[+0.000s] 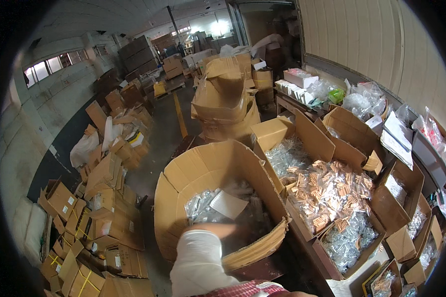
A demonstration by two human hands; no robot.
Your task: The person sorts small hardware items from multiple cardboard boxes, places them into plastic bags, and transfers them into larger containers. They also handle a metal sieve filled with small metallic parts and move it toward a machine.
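My left arm, in a white sleeve [198, 252], reaches over the near rim of a large open cardboard box [178, 198]. Inside it, my left hand [228, 233] points to the right, blurred by motion, and its fingers cannot be made out. Clear plastic packets [200, 208] fill the bottom of this box, with a white card [228, 204] lying on top of them, just beyond my hand. At the lower edge there is a sliver of bare skin, but my right hand does not show as such.
To the right, a heap of bagged copper-coloured parts [332, 190] lies on open boxes of clear packets [349, 242]. Tall stacked cartons [223, 99] stand straight ahead. Many cartons [111, 218] are piled along the left, beside a floor strip with a yellow line [180, 116].
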